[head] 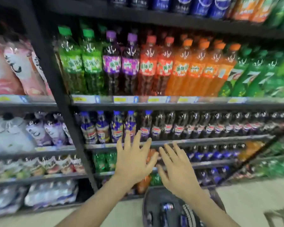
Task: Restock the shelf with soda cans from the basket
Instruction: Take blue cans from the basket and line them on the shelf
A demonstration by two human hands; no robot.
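Note:
Both of my hands are raised in front of the drinks shelf (170, 142), fingers spread and holding nothing. My left hand (134, 159) hovers before the lower rows, over some orange bottles. My right hand (177, 171) is just beside it, a little lower. Below them on the floor stands the dark basket (145, 208), with a few soda cans (168, 207) lying inside. The view is blurred by motion.
Upper shelves carry rows of green, purple, red and orange soda bottles (154, 68); a lower row holds dark cola bottles (187, 126). A black upright post (61, 99) splits off a left bay of pouches and water packs. Pale floor lies to the right.

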